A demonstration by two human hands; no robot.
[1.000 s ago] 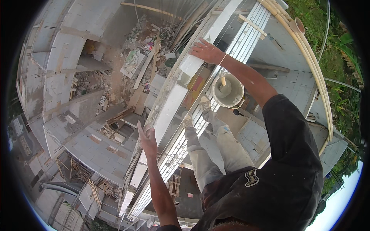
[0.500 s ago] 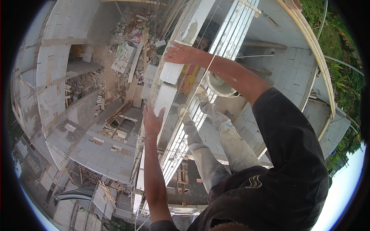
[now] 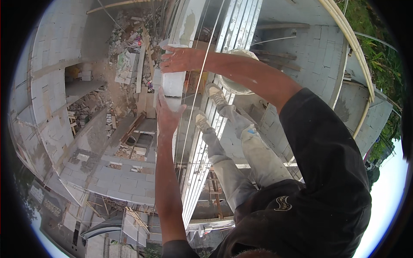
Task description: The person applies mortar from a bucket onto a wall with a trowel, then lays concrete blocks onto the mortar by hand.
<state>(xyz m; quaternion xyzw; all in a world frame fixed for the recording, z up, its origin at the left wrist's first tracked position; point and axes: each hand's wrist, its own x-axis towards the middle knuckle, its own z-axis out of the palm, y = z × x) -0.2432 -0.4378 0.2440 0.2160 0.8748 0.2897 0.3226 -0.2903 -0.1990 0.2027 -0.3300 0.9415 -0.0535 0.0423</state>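
Note:
A pale grey block (image 3: 173,84) sits on top of a narrow block wall (image 3: 187,26) that runs away from me. My right hand (image 3: 177,59) lies across the block's far end, fingers stretched out and apart. At the near end is my left hand (image 3: 169,115), its thumb spread away from its fingers, straddling the wall top beside the block. Some of the left fingers' contact with the block is hard to make out. A thin string line (image 3: 199,81) stretches along the wall and passes under my right forearm.
Right of the wall, my shoes stand on long metal planks (image 3: 239,26). Beyond them a round bucket (image 3: 235,87) shows partly under my right forearm. Left and far below lie rubble (image 3: 124,47) and partly built walls. Bamboo poles (image 3: 359,64) curve at the right.
My left hand has moved forward along the wall to the block's near end. My right hand stays over the block's far part, and the view has shifted slightly.

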